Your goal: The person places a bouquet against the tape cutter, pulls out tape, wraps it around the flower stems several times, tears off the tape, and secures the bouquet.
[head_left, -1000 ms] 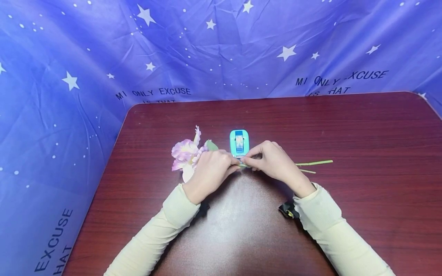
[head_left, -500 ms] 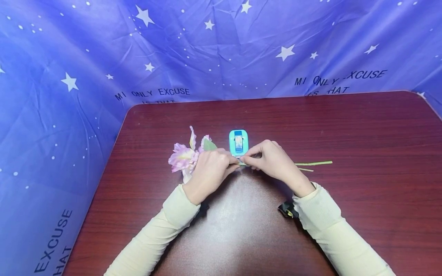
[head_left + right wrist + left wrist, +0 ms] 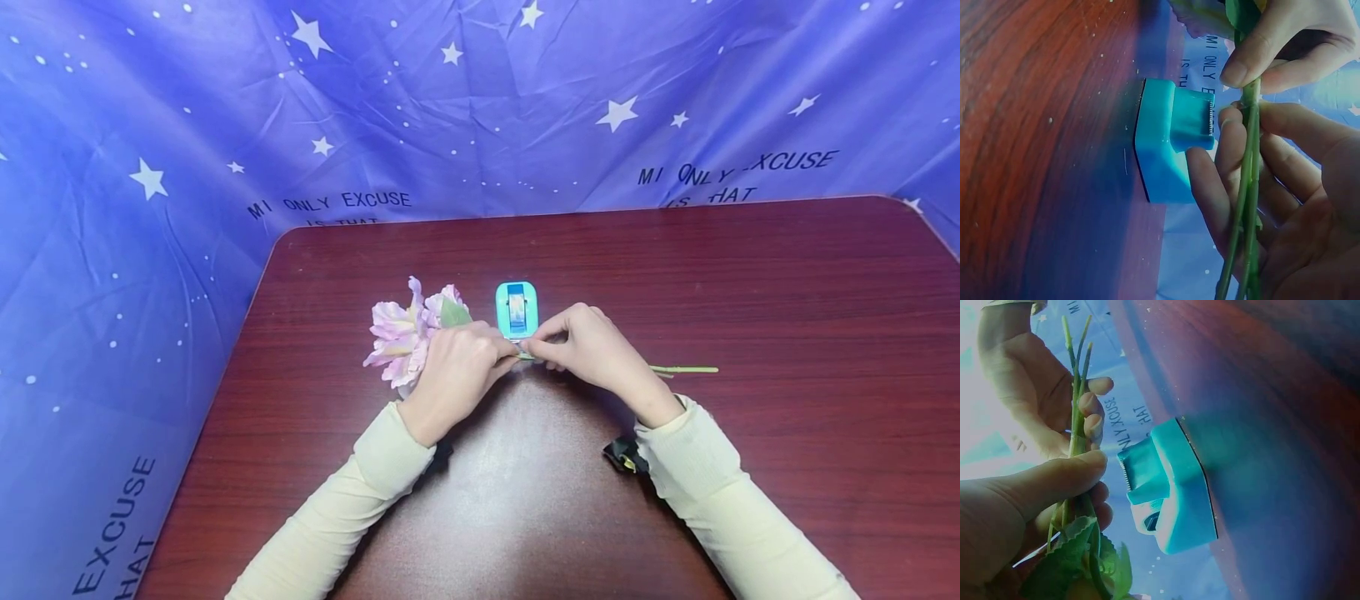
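Observation:
Pink-and-white flowers [image 3: 397, 337] with a green leaf [image 3: 453, 314] lie to the left of my left hand [image 3: 461, 367]. Its thumb and fingers pinch their bundled green stems [image 3: 1076, 394] just below the leaves. Close beside it, my right hand [image 3: 596, 354] pinches the stems between thumb and index finger, its other fingers loosely bent around them. A paler band shows on the stems there; whether it is tape I cannot tell. Bare stem ends stick out past the right wrist. A turquoise tape dispenser [image 3: 517, 311] stands just beyond the fingertips, its toothed cutting edge facing the hands.
The dark red wooden table [image 3: 787, 292] reaches back to a blue star-printed cloth [image 3: 465, 108]. A small black item [image 3: 626, 456] with a yellow patch shows beside the right cuff, and another dark piece is half hidden by the left sleeve.
The flowers have turned about their stems, so the blossoms face differently. At the right, the stem ends have shifted closer together. Both hands stay at nearly the same spot.

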The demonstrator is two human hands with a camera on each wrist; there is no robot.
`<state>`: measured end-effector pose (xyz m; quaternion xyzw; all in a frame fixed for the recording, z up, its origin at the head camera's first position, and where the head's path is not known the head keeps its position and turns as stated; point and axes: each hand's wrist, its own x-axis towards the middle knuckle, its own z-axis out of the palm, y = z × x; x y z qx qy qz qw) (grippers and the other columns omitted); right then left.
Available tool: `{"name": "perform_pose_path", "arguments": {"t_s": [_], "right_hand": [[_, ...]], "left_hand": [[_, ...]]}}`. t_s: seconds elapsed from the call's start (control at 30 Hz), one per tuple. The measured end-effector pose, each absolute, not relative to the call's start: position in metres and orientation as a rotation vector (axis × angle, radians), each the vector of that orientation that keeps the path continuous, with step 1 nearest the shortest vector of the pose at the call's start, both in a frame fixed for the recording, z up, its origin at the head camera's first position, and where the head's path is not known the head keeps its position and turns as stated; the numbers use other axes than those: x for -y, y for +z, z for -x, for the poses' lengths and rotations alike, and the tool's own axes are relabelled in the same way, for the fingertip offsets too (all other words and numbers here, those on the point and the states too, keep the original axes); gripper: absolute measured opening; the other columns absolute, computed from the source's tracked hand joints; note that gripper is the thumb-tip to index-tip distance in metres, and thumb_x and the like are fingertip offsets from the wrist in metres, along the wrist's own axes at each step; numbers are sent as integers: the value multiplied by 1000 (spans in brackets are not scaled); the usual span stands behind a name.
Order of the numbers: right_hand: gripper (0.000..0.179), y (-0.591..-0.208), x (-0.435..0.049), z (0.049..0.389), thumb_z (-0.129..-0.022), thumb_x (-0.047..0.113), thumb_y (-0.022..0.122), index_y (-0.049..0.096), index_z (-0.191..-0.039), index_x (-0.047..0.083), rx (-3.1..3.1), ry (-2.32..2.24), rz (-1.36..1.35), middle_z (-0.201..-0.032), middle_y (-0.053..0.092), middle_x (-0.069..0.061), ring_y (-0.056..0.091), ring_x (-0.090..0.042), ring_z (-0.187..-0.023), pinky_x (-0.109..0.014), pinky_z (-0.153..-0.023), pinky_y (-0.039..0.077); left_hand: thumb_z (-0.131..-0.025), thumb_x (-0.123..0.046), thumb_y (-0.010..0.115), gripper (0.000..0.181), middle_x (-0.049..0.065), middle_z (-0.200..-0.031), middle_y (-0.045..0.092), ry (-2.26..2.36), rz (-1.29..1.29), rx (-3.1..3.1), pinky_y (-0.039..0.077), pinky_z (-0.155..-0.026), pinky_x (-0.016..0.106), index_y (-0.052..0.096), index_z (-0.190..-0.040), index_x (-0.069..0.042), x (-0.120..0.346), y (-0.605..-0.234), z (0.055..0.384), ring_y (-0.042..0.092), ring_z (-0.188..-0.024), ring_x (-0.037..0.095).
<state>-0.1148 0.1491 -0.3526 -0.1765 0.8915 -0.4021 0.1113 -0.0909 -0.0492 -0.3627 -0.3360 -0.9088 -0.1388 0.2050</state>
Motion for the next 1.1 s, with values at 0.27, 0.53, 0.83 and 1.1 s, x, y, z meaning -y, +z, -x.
{"name": "perform_pose_path", "arguments": {"t_s": [0.27,0.53,0.83,1.1], "right_hand": [[23,-352,-148,116,-92,23,69,77,-78,8,-2554,-1168,484,-65,70,-5,66,-17,-58,-28,-55,52],[27,-351,-148,116,-93,23,68,75,-76,4,-2509,-1185,450,-67,71,-7,69,-22,-62,-29,-57,55],[30,-352,-149,117,-97,20,63,74,-77,0,-2429,-1251,401,-69,71,-12,66,-16,-59,-29,-58,58],[32,-352,-152,117,-98,21,62,75,-77,1,-2459,-1250,392,-70,71,-11,66,-14,-59,-28,-59,58]], "left_hand": [[-81,-21,80,5,-9,-68,68,-375,945,2477,48,-56,27,77,-78,-23,50,-362,90,63,-66,9],[-83,-20,79,4,-9,-69,68,-363,951,2468,48,-58,26,78,-80,-23,50,-362,91,63,-66,9],[-83,-19,79,5,-10,-71,70,-368,957,2455,48,-60,25,78,-79,-22,51,-359,91,62,-67,8],[-84,-15,77,8,-9,-69,68,-375,947,2461,48,-59,24,77,-78,-21,52,-358,93,62,-66,8]]}}
